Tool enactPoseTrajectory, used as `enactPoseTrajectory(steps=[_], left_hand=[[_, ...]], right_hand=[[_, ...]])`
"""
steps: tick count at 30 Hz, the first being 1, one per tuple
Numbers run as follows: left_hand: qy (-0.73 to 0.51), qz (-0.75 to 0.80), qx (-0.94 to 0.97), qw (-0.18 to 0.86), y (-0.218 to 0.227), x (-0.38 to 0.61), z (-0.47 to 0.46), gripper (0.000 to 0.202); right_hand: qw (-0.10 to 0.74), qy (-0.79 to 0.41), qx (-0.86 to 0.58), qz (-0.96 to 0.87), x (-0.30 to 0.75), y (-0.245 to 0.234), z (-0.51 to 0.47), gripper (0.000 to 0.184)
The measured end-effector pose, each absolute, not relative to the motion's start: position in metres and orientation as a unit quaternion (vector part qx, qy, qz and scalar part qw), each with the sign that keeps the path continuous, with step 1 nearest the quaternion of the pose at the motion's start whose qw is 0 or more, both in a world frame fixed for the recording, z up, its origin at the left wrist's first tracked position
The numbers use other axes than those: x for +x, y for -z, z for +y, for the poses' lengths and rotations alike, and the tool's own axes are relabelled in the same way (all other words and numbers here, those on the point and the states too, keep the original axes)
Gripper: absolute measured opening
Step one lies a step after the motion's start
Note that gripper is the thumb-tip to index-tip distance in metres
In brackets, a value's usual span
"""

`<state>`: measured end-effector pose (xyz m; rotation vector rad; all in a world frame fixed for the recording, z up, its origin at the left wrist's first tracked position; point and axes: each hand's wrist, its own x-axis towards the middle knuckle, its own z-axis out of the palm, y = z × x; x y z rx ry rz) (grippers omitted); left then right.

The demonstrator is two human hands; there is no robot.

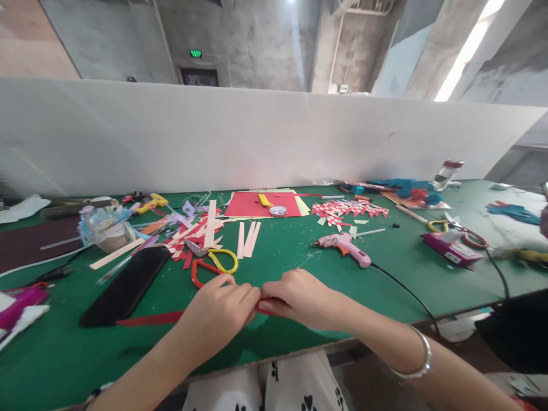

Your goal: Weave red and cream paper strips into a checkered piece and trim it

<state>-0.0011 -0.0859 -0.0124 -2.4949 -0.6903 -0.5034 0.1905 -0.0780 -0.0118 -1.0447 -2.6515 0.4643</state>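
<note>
My left hand point(218, 311) and my right hand point(295, 297) meet at the near edge of the green table point(299, 337). Both pinch a long red paper strip point(149, 318) that trails off to the left across the table. The fingers of both hands are closed on the strip where they meet. Just behind my left hand lie scissors with red and yellow handles point(214, 262). A pink glue gun point(345, 246) rests beyond my right hand, its black cord running off to the right. A silver bangle circles my right wrist.
A black phone point(126, 285) lies at left. Cut red and cream strips point(201, 231), red paper sheets point(261, 204) and a woven red-white piece point(349, 210) fill the middle. A magenta box point(451, 250) sits at right. A white partition point(257, 137) backs the table.
</note>
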Motion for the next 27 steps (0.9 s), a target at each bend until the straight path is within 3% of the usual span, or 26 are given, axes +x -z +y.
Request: enactPoseTrajectory(steps=[4, 11, 19, 24, 27], left_hand=[[0.196, -0.217, -0.900, 0.322, 0.019, -0.001, -0.082, 0.037], [0.179, -0.245, -0.889, 0.343, 0.015, -0.037, -0.071, 0.035], [0.094, -0.368, -0.836, 0.397, 0.027, -0.127, -0.046, 0.033], [0.225, -0.357, -0.864, 0.274, 0.018, -0.079, -0.067, 0.026], [0.204, -0.307, -0.918, 0.150, 0.012, -0.034, -0.081, 0.044]], right_hand=[[0.162, -0.209, -0.347, -0.900, 0.191, 0.012, -0.078, 0.028], [0.205, -0.281, -0.332, -0.877, 0.222, 0.018, -0.067, 0.028], [0.195, -0.208, -0.416, -0.864, 0.269, 0.018, -0.060, 0.033], [0.127, -0.125, -0.358, -0.916, 0.238, 0.012, -0.072, 0.032], [0.135, -0.088, -0.304, -0.939, 0.220, 0.007, -0.078, 0.033]])
